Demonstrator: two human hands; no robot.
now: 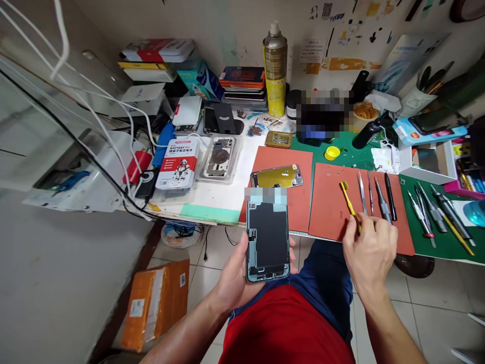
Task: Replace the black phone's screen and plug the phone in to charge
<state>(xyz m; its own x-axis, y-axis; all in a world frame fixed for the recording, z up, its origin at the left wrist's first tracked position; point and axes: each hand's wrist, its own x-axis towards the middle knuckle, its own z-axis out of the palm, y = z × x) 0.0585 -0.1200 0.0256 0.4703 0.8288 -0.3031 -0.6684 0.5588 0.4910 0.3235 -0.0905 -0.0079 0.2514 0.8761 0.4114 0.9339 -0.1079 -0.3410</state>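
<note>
An opened phone [268,240], its dark battery and inner parts facing up, rests in my left hand [237,273]; the fingers wrap round its edges over my lap. At the right mat's front edge, my right hand [371,250] is closed on the lower end of a yellow brush [346,196], whose bristle end points up and left. Beside that hand lie tweezers [361,192], a thin metal tool [370,192], a grey-handled tool [382,199] and a black pen-like tool [390,196]. A detached phone screen [277,177] lies on the left red-brown mat [261,156].
Another opened phone [220,157] sits in a clear tray beside a battery box [178,164]. Behind stand a yellow spray can [275,71] and stacked boxes. More tweezers [420,207] lie at right. White cables [109,136] hang at left; a taped carton [156,306] is on the floor.
</note>
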